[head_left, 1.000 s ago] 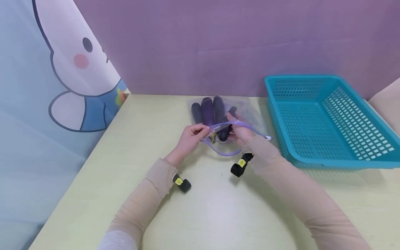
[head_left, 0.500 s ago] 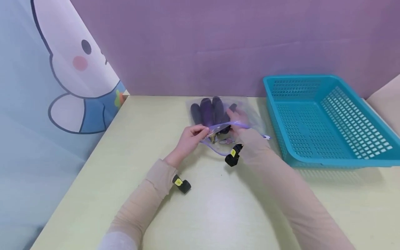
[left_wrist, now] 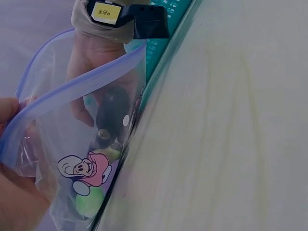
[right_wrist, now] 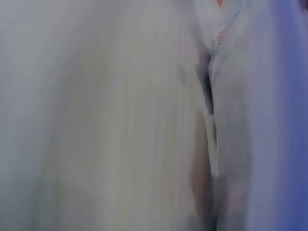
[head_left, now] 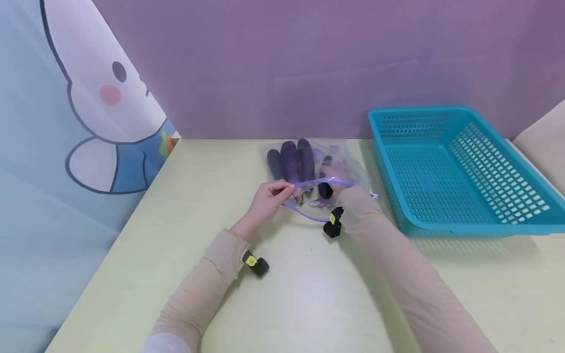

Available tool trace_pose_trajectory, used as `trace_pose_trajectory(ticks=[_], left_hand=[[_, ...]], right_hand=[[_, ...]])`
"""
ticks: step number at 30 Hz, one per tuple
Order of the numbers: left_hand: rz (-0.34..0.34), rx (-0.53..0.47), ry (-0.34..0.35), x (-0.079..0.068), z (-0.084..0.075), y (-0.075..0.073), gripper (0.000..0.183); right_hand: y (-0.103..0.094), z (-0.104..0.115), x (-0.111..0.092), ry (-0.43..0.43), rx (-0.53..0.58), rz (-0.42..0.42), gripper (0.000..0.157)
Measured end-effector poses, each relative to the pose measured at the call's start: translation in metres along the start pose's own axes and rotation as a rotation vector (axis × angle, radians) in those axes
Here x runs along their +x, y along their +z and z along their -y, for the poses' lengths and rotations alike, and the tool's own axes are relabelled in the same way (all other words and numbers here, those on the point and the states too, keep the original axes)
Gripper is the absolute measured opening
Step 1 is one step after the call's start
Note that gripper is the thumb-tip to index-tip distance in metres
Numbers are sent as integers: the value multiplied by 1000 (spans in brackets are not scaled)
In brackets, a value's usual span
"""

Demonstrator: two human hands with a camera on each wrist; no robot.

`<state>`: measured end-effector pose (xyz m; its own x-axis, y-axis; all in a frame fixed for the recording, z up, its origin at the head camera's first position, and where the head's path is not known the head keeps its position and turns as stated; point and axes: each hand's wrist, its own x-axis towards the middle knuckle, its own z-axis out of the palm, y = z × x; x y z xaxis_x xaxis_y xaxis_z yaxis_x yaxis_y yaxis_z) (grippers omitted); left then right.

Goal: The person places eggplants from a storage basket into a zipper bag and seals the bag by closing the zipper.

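Note:
A clear zip-top plastic bag (head_left: pixel 359 169) with a purple-blue rim lies on the table, its mouth toward me. Three dark eggplants (head_left: pixel 291 162) are side by side inside its left part. My left hand (head_left: pixel 269 198) pinches the rim at the left of the mouth between thumb and fingers. Through the mouth, my right hand (head_left: pixel 337 174) reaches into the bag, its fingers across another eggplant (head_left: pixel 325 191) right of the others. In the left wrist view this eggplant (left_wrist: pixel 113 113) shows through the plastic beside the right hand's fingers. The right wrist view is blurred and does not show the hand.
A turquoise perforated basket (head_left: pixel 423 196) stands on the table just right of the bag. Behind the table rises a purple wall covering (head_left: pixel 265 68). A blue curtain with a cartoon figure (head_left: pixel 101 157) hangs at the left. Black wrist cameras (head_left: pixel 258 266) sit under both wrists.
My right hand has gone deeper into the bag with the eggplant, which now lies more in line with the others and slightly apart from them. The left hand has kept its hold on the rim.

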<state>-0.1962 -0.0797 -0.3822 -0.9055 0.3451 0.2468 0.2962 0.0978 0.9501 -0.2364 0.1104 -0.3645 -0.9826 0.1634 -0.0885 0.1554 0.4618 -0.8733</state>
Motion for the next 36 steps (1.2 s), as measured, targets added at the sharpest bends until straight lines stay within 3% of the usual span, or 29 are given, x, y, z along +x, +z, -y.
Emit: trace_pose_trajectory(ticks=[2,3,4,7,10,11,14,17,18,20,23,27,29,33,36], left_hand=[[0,2,10,0,1,0,19],[-3,2,10,1,1,0,19],[-4,3,11,1,1,0,19],[-7,4,10,0,2,0,18],[2,7,14,-1,2,0,18],[7,8,18,-2,2,0,18],[21,7,23,-3,3,1,18],[21,6,21,-3,3,1,19],[18,6,16,-3,3,1,19],[11,5,6,-3,2,1,19],[5,4,0,-2,0,1,19],[10,5,4,-2,0,0,20],[11,8,-3,-2,1,-1,20],[9,14,-18,-2,2,-2,20],[10,15,-22,-1,2,-2,21]], right_hand=[[1,2,-3,-13,14,2,85],[2,4,-4,39,98,-25,94],[3,3,-5,31,96,-20,95],[9,-16,9,12,114,-39,86],[14,-45,36,-5,35,0,75],[12,-46,36,-16,30,11,74],[21,-84,72,-27,-23,16,79],[33,-115,105,-6,85,-31,81],[41,-135,127,0,109,-56,82],[43,-132,128,32,168,-64,82],[39,-101,105,96,199,-72,81],[30,-71,81,157,50,-3,72],[31,-79,88,161,-74,50,67],[43,-118,125,128,-313,84,77],[42,-114,125,121,-368,86,75]])
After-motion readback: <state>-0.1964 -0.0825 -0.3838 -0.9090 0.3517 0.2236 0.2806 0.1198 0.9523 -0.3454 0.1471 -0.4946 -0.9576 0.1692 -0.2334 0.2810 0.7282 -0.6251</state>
